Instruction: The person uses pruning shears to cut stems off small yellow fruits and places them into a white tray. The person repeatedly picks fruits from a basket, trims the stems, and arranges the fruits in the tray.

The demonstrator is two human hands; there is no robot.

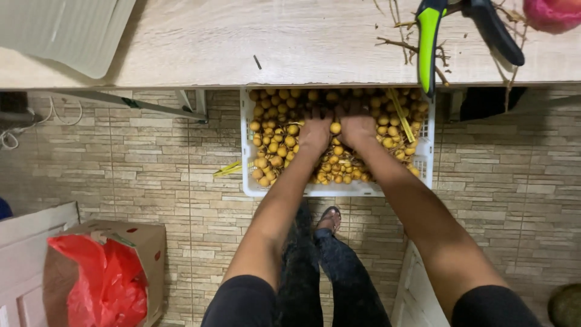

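A white plastic crate stands on the tiled floor, partly under the wooden table edge. It is full of small round yellow-brown fruits. My left hand and my right hand are both pushed down into the fruit pile, side by side, fingers buried among the fruits. One fruit sits between the two hands. Whether the fingers are closed on anything is hidden.
A wooden table spans the top, with green-and-black pruning shears, dry twigs and a pink bag on it. A cardboard box with a red plastic bag stands at the lower left. My legs and a sandalled foot are below the crate.
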